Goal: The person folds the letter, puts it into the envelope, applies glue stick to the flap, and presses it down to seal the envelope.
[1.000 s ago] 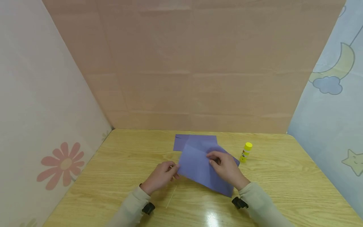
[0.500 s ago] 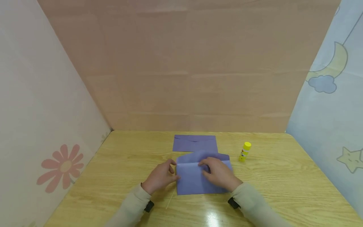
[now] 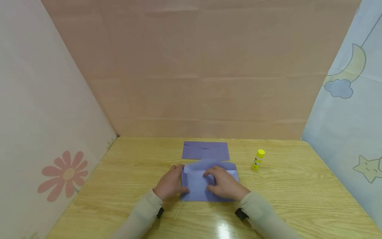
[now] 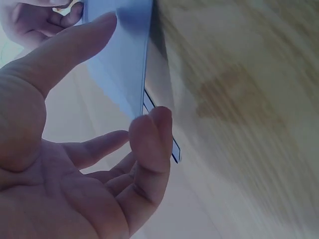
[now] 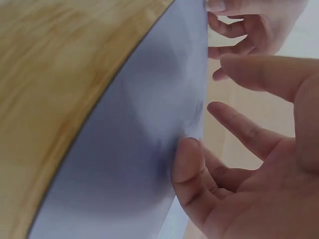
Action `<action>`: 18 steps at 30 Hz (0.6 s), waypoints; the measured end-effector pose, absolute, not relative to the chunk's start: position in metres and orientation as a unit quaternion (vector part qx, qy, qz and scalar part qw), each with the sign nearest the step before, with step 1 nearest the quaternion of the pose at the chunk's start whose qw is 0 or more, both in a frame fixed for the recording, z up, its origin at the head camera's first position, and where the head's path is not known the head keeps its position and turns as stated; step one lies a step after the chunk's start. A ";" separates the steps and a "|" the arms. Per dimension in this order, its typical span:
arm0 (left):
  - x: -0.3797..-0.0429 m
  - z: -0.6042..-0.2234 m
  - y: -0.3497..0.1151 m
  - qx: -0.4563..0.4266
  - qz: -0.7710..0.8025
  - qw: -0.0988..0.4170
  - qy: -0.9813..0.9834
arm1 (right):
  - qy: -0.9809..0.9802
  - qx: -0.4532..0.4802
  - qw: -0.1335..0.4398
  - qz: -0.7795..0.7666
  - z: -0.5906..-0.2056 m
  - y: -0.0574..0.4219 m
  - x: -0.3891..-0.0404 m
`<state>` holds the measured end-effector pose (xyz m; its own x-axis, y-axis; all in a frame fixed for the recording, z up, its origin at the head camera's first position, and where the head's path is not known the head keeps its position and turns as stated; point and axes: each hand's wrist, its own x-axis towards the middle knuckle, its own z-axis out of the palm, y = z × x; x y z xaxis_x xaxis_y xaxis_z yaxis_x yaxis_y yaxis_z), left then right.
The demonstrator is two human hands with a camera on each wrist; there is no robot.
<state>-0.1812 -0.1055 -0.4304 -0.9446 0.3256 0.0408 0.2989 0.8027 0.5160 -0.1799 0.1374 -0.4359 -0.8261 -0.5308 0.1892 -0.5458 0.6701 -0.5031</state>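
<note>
A purple paper envelope (image 3: 197,186) lies in front of the person, its flap (image 3: 209,164) raised along the far side. At its left edge is the left hand (image 3: 171,184). In the left wrist view its thumb reaches over the paper, while a bent fingertip touches near a corner; a wide gap separates them. The right hand (image 3: 225,184) rests over the envelope's right half. One bent fingertip meets the paper in the right wrist view, with the thumb held apart from the other fingers. Neither hand visibly pinches the envelope.
Behind it lies a second purple envelope (image 3: 206,152) with its flap folded down. A yellow glue stick (image 3: 258,160) stands upright to the right. A thin pale strip (image 3: 179,210) is on the wooden table (image 3: 298,186) near the left sleeve. Fabric walls border the table.
The front envelope, tilted and lifted a second ago, has straightened and come down toward the person, then shifted slightly left. Both hands moved with it, and the rear envelope is now fully uncovered.
</note>
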 end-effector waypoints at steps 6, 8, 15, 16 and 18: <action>-0.182 -0.432 -0.104 0.163 0.250 0.024 0.954 | -0.910 0.291 -0.015 0.294 -0.436 0.136 -0.180; -0.182 -0.432 -0.103 0.164 0.246 0.028 0.955 | -0.909 0.292 -0.027 0.296 -0.436 0.136 -0.180; -0.182 -0.431 -0.101 0.164 0.235 0.038 0.957 | -0.908 0.260 -0.040 0.327 -0.437 0.142 -0.181; -0.182 -0.430 -0.101 0.165 0.234 0.037 0.957 | -0.908 0.249 -0.034 0.334 -0.437 0.144 -0.181; -0.183 -0.430 -0.101 0.168 0.233 0.035 0.957 | -0.912 0.224 -0.015 0.344 -0.436 0.147 -0.183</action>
